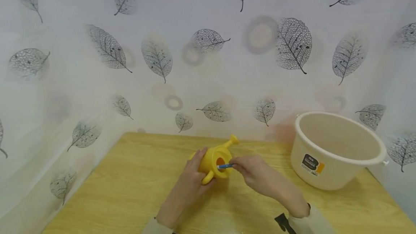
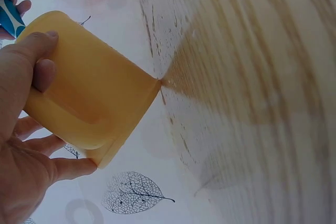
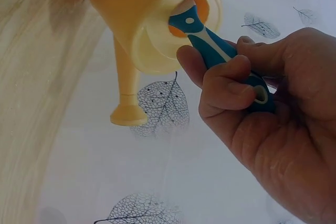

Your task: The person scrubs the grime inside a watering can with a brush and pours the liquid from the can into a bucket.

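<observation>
Wooden table [image 1: 130, 190]: my left hand [image 1: 191, 183] grips the yellow watering can [image 1: 218, 160], light stiff plastic, best held by its body; right hand [image 1: 260, 176] pinches the blue-handled tool [image 3: 220, 51].

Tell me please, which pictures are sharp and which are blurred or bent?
Head view: wide-angle bend, the table edges splay, evenly lit, small watering can fairly sharp. Left wrist view: wood grain streaked and blurred, left hand soft. Right wrist view: right hand and blue brush handle clear, backdrop soft.
</observation>
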The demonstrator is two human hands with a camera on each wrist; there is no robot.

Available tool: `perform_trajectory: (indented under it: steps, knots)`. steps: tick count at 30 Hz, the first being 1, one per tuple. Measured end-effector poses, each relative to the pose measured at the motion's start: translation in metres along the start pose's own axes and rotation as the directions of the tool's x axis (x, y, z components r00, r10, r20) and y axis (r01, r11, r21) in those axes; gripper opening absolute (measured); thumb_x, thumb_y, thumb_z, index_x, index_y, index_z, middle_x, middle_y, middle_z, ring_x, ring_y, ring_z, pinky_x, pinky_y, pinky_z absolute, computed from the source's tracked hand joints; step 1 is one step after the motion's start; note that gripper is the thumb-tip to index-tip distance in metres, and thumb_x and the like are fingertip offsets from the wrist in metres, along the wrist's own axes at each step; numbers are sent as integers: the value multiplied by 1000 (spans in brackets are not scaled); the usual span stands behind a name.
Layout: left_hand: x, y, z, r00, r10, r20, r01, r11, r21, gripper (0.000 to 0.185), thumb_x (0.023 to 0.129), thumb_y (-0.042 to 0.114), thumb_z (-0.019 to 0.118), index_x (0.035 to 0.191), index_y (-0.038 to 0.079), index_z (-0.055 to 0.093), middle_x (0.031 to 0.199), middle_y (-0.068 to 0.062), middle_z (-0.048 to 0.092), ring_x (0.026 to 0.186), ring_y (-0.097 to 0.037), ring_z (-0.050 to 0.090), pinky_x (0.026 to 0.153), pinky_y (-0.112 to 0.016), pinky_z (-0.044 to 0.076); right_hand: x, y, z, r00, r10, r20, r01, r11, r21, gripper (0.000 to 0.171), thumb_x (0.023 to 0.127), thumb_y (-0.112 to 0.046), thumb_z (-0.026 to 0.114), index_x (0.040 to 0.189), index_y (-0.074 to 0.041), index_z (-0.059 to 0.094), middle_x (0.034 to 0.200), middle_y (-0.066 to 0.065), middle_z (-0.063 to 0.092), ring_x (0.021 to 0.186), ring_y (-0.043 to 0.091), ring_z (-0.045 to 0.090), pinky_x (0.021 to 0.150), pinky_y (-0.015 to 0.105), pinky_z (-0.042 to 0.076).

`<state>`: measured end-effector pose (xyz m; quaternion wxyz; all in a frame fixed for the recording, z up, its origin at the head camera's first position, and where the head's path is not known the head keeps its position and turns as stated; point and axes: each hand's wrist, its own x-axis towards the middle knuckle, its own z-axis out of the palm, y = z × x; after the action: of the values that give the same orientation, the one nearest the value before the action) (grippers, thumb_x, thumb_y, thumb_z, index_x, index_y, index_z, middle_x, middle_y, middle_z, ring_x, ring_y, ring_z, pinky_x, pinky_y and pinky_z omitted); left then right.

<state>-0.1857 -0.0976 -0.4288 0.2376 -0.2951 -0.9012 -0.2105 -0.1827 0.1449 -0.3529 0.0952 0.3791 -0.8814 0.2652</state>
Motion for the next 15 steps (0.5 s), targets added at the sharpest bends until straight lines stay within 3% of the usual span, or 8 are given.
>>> perform_trajectory:
  steps: [7, 15]
  knots:
    - [1, -1, 2, 999, 24, -22, -23, 1000, 14, 37, 84, 26, 85, 58, 6, 68, 155, -24, 48, 139, -47, 51, 103, -67, 50, 2, 3, 11, 1000, -14, -10, 13, 1000, -18, 16, 100, -1, 59, 107, -2, 74, 95, 4, 78, 84, 11, 71, 75, 27, 62]
    - [-1, -3, 5, 999, 47, -23, -46, 999, 22, 37, 83, 26, 86, 57, 6, 69, 156, -23, 46, 139, -48, 51, 99, -69, 51, 3, 6, 17, 1000, 16, 26, -16, 1000, -1, 18, 102, -3, 58, 108, -4, 74, 98, 4, 78, 87, 15, 73, 77, 28, 62]
